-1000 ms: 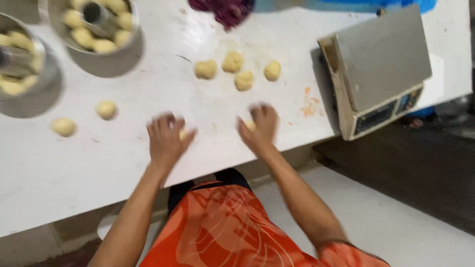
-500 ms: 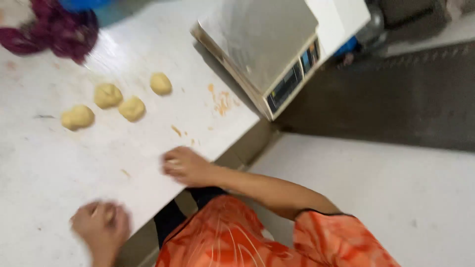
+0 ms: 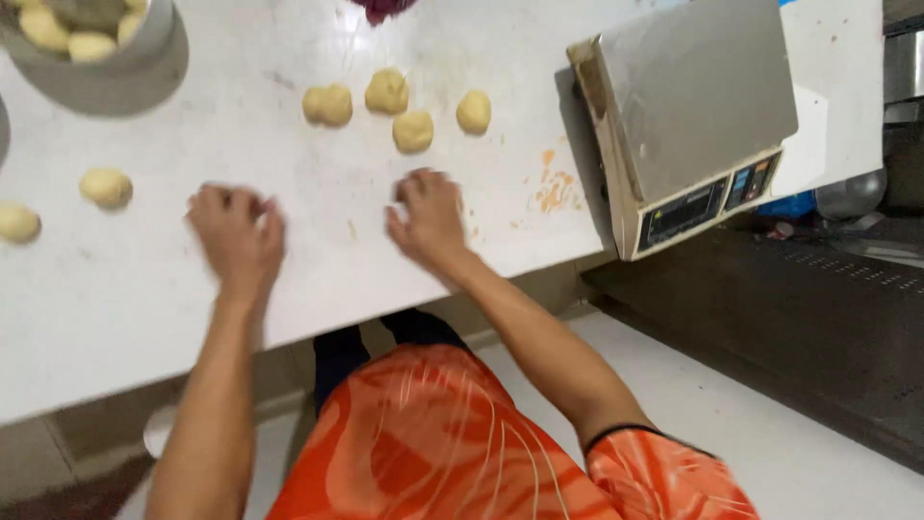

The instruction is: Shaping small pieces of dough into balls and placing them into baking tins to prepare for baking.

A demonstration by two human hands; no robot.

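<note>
My left hand (image 3: pixel 236 234) and my right hand (image 3: pixel 426 216) lie palm down on the white table (image 3: pixel 115 318), fingers curled and blurred. Each is cupped over a spot on the tabletop, and whatever is under the palms is hidden now. A second ago a bit of yellow dough peeked out from under each hand. Several round dough balls (image 3: pixel 387 91) sit in a loose group just beyond my right hand. Two more dough balls (image 3: pixel 106 188) lie to the left of my left hand.
A metal bowl (image 3: pixel 144 39) with several dough balls stands at the far left. A grey electronic scale (image 3: pixel 688 116) sits at the table's right end, with orange smears (image 3: pixel 553 190) beside it. A purple cloth (image 3: pixel 383 8) lies at the far edge. Floor lies below the near edge.
The view swung right and then back. Both hands stayed palm down on the table, shifting in small moves; the dough seen at their edges a second ago is covered now.
</note>
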